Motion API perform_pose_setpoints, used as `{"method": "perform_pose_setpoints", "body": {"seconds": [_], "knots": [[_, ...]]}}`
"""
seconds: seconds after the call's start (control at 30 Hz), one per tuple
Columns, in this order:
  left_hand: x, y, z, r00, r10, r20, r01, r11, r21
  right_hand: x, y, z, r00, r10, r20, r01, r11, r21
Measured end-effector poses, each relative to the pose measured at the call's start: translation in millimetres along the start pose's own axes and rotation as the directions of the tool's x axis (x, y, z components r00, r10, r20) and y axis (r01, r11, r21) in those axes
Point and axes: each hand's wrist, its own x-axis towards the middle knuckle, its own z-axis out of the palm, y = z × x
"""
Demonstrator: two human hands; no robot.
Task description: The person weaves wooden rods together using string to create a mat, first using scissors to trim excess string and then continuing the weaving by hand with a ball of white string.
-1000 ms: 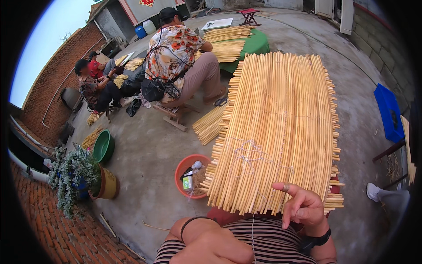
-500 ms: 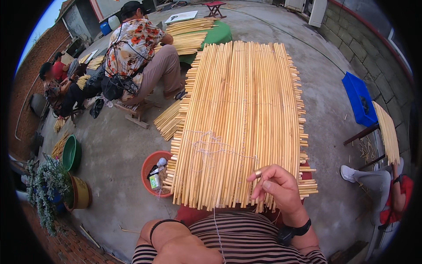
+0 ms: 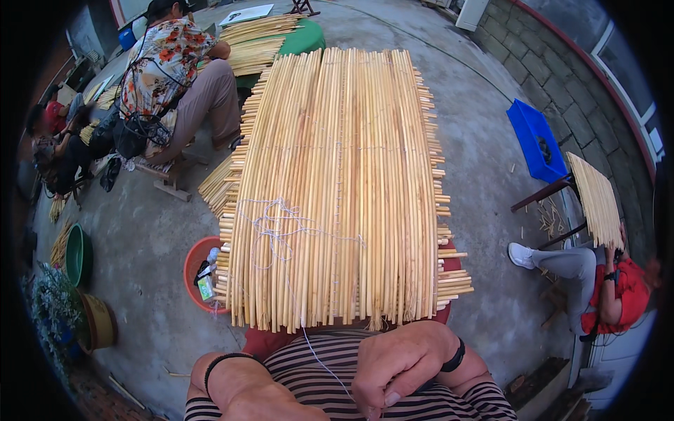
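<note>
A mat of pale straight reed sticks (image 3: 379,175) lies in front of me, bound with rows of thin thread, its stick ends uneven. A loose tangle of white thread (image 3: 277,228) rests on its left part, and a strand runs down over my striped clothing to my lap. My right hand (image 3: 400,361) is low at the bottom, fingers bent and pinched where that strand ends. My left hand (image 3: 260,396) is at the bottom left, its fingers out of sight below the frame edge.
An orange basin (image 3: 196,274) with small items, a green tub (image 3: 78,256) and a potted plant (image 3: 53,309) stand left. Co-workers (image 3: 161,70) sit at upper left among reed bundles. At right are a blue crate (image 3: 526,140) and another person (image 3: 621,295) holding a reed mat (image 3: 593,203).
My right hand has moved down from above the mat's near edge to my lap, its raised fingers now drawn together. The view has swung right, bringing more of the person at right into sight.
</note>
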Motion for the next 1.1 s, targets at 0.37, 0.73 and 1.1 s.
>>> {"method": "perform_pose_setpoints", "body": {"seconds": [0.37, 0.73, 1.1], "knots": [[-0.3, 1.5, -4.9, 0.998, -0.032, 0.056, 0.03, 0.999, 0.027, -14.3, 3.2, -1.7, 0.917, -0.136, -0.374, 0.153, 0.988, 0.017], [-5.1, 5.4, -9.8, 0.999, -0.041, 0.02, 0.04, 0.998, 0.048, -21.0, 12.6, 1.1, 0.829, -0.146, -0.54, 0.255, 0.958, 0.133], [-4.8, 1.7, -10.7, 0.997, -0.019, 0.071, 0.022, 0.999, -0.038, -19.5, 15.2, -2.8, 0.836, -0.153, -0.528, 0.257, 0.958, 0.129]]}}
